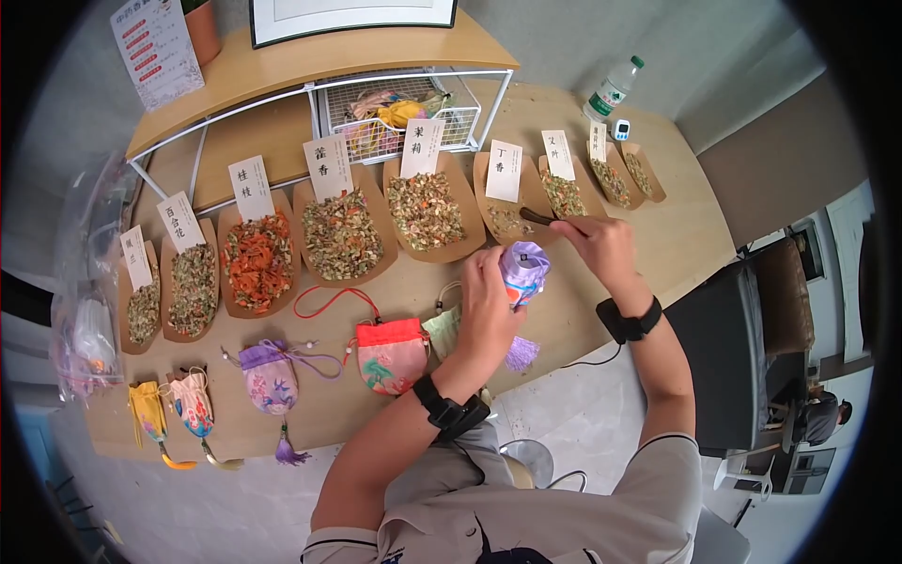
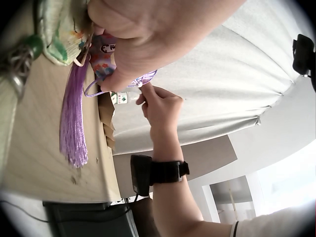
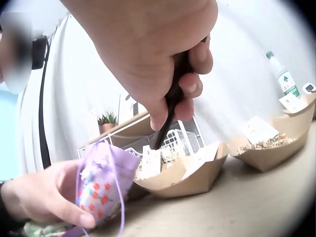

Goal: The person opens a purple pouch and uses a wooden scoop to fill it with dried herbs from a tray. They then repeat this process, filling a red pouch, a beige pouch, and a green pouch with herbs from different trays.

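My left hand (image 1: 487, 299) holds a purple drawstring pouch (image 1: 524, 266) upright, its top gathered open and its flowered side showing in the right wrist view. A purple tassel (image 2: 75, 118) hangs below it. My right hand (image 1: 606, 250) grips the handle of a dark spoon (image 1: 537, 217), fingers curled round it. The spoon's far end points over a paper tray (image 1: 536, 188) that holds a thin layer of dried herb pieces (image 1: 505, 221) and a label card. In the head view the pouch is just in front of that tray.
More paper trays of dried herbs, among them an orange heap (image 1: 258, 263), stand in a row. In front lie a red-topped pouch (image 1: 388, 355), a purple pouch (image 1: 270, 379) and smaller ones. Behind are a wooden shelf (image 1: 310, 47), a wire basket (image 1: 458, 126) and a water bottle (image 1: 613, 89).
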`<state>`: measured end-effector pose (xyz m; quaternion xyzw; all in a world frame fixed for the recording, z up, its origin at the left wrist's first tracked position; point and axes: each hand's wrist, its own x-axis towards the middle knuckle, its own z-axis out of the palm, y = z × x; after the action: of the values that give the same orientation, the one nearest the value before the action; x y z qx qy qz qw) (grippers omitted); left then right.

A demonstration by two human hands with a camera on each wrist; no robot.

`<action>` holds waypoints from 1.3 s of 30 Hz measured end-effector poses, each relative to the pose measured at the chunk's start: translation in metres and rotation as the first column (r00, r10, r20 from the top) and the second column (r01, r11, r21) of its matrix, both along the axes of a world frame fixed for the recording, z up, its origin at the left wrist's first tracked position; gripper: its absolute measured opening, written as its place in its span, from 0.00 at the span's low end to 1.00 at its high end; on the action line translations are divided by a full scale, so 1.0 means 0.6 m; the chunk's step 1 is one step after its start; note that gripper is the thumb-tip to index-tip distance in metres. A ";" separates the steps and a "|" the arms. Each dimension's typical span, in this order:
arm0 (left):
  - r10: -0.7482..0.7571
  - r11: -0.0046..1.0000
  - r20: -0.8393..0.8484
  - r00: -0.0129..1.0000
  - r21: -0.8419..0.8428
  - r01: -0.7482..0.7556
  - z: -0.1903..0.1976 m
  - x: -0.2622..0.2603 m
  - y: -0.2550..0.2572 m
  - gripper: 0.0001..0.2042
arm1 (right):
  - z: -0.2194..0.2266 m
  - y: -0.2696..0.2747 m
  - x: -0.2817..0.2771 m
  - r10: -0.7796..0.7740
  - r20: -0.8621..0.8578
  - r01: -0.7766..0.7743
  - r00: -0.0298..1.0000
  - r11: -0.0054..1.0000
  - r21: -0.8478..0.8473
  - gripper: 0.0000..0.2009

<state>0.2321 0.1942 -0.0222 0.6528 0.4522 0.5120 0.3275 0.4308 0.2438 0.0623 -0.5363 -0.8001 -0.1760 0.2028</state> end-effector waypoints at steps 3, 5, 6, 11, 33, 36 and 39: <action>0.004 1.000 0.008 1.000 -0.002 -0.004 0.002 0.001 -0.001 0.41 | 0.039 -0.026 -0.005 0.067 -0.108 -0.066 0.992 0.998 0.015 0.12; 0.007 1.000 0.009 1.000 0.000 -0.007 0.001 0.000 -0.001 0.41 | 0.053 -0.049 -0.006 0.109 -0.105 -0.108 0.988 0.994 0.023 0.11; -0.003 1.000 0.019 1.000 -0.015 0.003 0.002 0.001 -0.001 0.41 | 0.057 -0.058 -0.009 0.109 -0.079 -0.107 0.991 0.994 0.023 0.11; -0.039 0.996 0.052 0.998 -0.073 0.042 0.006 0.000 -0.002 0.42 | 0.061 -0.080 -0.010 0.086 -0.017 -0.086 0.996 0.996 0.018 0.12; -0.013 1.000 0.003 1.000 -0.008 0.013 0.001 -0.001 -0.001 0.40 | -0.013 0.005 0.015 -0.087 0.417 0.135 0.905 0.987 -0.089 0.17; -0.014 1.000 0.003 1.000 -0.009 0.014 0.001 -0.001 -0.001 0.40 | -0.017 0.004 0.014 -0.064 0.422 0.107 0.904 0.991 -0.079 0.18; -0.025 0.999 0.003 1.000 -0.022 0.025 0.002 -0.001 -0.001 0.41 | -0.019 0.003 0.011 -0.041 0.433 0.079 0.900 0.995 -0.069 0.18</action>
<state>0.2312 0.1935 -0.0208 0.6541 0.4493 0.5036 0.3417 0.4374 0.2454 0.0508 -0.5167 -0.8149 -0.2625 -0.0073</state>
